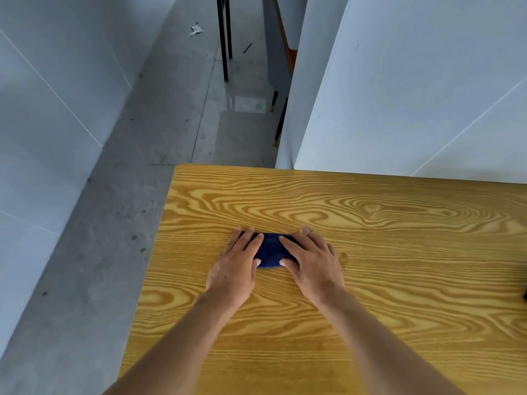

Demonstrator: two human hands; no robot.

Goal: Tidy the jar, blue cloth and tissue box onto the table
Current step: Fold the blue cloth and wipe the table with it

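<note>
Cloth (271,252) on table (370,280), under both hands.

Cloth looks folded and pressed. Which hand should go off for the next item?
Probably the right hand: a dark object shows at the table edge on that side. Both hands lie flat on the blue cloth; the left hand can stay.

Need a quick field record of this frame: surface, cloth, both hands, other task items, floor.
surface: wooden table, light grain top
cloth: blue cloth, folded small, lying on the table
left hand: flat, palm down, fingers pressing the cloth's left side
right hand: flat, palm down, fingers pressing the cloth's right side
jar: not in view
tissue box: not in view
right edge: small dark object, cut off, cannot tell what
floor: grey concrete floor, black chair legs at the far end
</note>
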